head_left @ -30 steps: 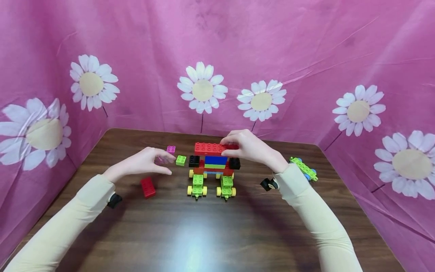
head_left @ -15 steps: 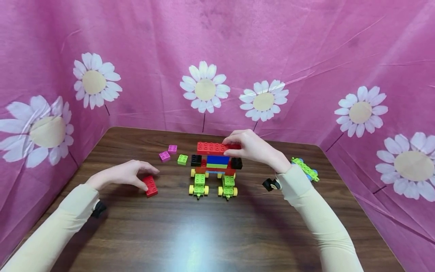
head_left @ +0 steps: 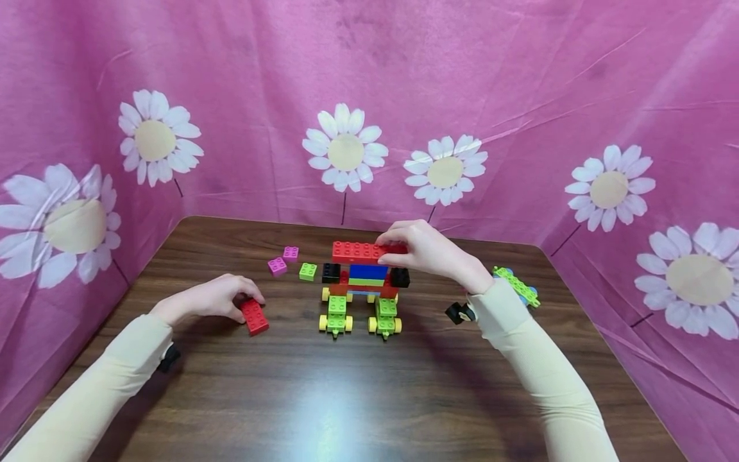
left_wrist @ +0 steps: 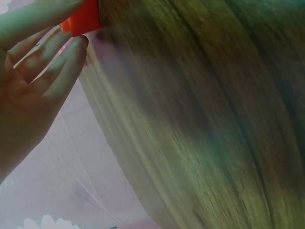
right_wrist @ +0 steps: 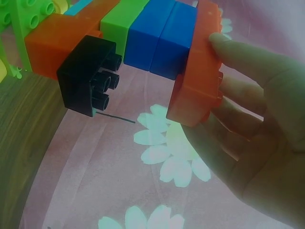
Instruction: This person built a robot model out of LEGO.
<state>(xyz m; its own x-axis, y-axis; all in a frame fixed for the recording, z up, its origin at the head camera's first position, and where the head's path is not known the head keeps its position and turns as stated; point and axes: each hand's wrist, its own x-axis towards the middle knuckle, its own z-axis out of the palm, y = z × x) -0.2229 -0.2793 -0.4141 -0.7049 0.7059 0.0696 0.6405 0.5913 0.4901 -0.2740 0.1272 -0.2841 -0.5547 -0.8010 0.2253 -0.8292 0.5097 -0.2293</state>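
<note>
At the table's left, my left hand (head_left: 208, 298) pinches a small red toy brick (head_left: 256, 318) between thumb and fingers; the left wrist view shows only part of that red brick (left_wrist: 86, 19). My right hand (head_left: 427, 249) grips the right end of a long red brick (head_left: 356, 251), which tops a built stack. Beneath it come blue bricks (head_left: 368, 273), a thin green layer and a red layer, with a black brick (right_wrist: 83, 78) at each side. Two green wheeled bases (head_left: 337, 307) with yellow wheels stick out at the front.
Two magenta bricks (head_left: 277, 265) and a green brick (head_left: 308, 271) lie left of the stack. A green wheeled base (head_left: 516, 286) with blue wheels is at the right. Behind the wooden table (head_left: 242, 398) hangs a pink curtain (head_left: 242, 77) with daisies.
My left hand has moved left and down from near the green brick to the small red brick and taken hold of it. My right hand stays on the long red brick.
</note>
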